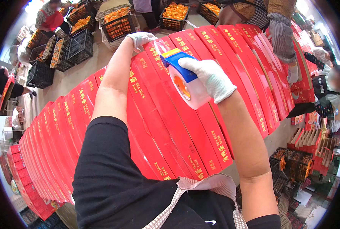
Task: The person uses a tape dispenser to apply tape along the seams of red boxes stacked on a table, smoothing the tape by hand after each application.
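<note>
My right hand (208, 75), in a white knit glove, grips a blue tape dispenser (184, 61). A thick roll of clear packing tape (197, 94) with an orange core is mounted in it. The dispenser's orange-yellow front edge is over the far part of a red carton (157, 64). Shiny clear tape (158, 45) shows on that carton beyond the dispenser. My left hand (141, 40), gloved as well, is at the carton's far end; its fingertips are partly hidden. Red cartons with gold writing (112, 126) stand tightly side by side in a long row beneath both arms.
Black crates of orange-wrapped items (118, 27) stand beyond the row, alongside empty black crates (79, 45). Across the row at right, a co-worker's gloved hand (292, 74) touches cartons. Cartons with cardboard dividers (306, 137) and more crates (299, 163) lie right. Other people are around.
</note>
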The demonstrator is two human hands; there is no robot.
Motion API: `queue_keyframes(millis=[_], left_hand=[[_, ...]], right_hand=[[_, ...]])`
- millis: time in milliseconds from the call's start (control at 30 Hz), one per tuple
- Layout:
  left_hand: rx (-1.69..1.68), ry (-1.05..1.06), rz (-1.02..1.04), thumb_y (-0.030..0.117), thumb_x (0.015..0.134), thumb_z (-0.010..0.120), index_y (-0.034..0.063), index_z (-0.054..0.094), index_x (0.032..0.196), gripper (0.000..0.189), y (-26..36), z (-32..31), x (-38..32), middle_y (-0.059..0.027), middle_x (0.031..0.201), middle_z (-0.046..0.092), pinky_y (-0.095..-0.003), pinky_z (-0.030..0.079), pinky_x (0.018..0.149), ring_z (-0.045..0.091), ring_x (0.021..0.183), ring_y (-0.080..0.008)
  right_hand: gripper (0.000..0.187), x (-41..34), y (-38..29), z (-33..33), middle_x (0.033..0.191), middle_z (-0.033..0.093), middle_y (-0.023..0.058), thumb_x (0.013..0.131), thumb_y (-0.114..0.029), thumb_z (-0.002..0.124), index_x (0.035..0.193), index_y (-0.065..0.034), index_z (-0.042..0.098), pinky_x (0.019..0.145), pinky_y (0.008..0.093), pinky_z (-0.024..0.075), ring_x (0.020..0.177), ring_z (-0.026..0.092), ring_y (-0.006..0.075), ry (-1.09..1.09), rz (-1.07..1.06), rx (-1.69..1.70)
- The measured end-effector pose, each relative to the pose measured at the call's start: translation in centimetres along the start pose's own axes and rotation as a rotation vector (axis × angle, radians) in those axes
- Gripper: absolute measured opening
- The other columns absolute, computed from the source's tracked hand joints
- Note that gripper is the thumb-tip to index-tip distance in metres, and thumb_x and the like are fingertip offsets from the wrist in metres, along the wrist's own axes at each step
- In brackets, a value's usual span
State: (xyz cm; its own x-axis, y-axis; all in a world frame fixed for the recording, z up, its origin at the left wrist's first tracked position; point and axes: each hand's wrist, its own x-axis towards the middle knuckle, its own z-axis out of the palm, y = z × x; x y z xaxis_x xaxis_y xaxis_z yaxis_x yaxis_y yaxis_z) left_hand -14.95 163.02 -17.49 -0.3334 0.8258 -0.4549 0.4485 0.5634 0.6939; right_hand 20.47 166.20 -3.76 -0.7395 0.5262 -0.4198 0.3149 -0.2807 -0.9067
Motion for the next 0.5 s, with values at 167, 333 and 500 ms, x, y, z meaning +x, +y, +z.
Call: queue_keyframes(millis=[167, 333, 500], left_hand=[[-0.023, -0.122, -0.222, 0.035, 0.088, 0.069, 0.0338, 0.043, 0.147, 0.065, -2.3, -0.9, 0.8, -0.0054, 0.138, 0.055, -0.0358, 0.05, 0.073, 0.061, 0.089, -0.0152], [-0.122, 0.503, 0.413, 0.034, 0.094, 0.062, 0.0095, 0.069, 0.11, 0.031, -1.7, -1.5, 1.1, -0.0124, 0.111, 0.071, -0.0324, 0.052, 0.091, 0.065, 0.114, -0.0269], [1.075, 0.562, 0.859, 0.029, 0.1, 0.047, 0.0121, 0.042, 0.144, 0.047, 5.1, 5.3, 0.7, -0.0146, 0.154, 0.039, -0.0532, 0.034, 0.112, 0.039, 0.141, -0.0298]], right_hand=[[0.045, 0.2, 0.4, -0.2, 0.077, 0.068, 0.0109, 0.08, -0.04, 0.078, 0.088, 0.0036, 0.07, 0.055, 0.0317, 0.0503, 0.061, 0.065, 0.0175, -0.005, -0.051, 0.021], [0.045, 0.2, -0.1, 0.3, 0.076, 0.068, 0.0103, 0.08, -0.041, 0.077, 0.087, 0.0027, 0.071, 0.057, 0.0322, 0.0503, 0.062, 0.065, 0.0172, -0.005, 0.002, -0.098], [0.044, -0.9, -0.4, 0.2, 0.075, 0.068, 0.009, 0.081, -0.041, 0.077, 0.09, 0.0021, 0.071, 0.056, 0.0312, 0.0509, 0.062, 0.065, 0.0169, -0.023, 0.002, -0.042]])
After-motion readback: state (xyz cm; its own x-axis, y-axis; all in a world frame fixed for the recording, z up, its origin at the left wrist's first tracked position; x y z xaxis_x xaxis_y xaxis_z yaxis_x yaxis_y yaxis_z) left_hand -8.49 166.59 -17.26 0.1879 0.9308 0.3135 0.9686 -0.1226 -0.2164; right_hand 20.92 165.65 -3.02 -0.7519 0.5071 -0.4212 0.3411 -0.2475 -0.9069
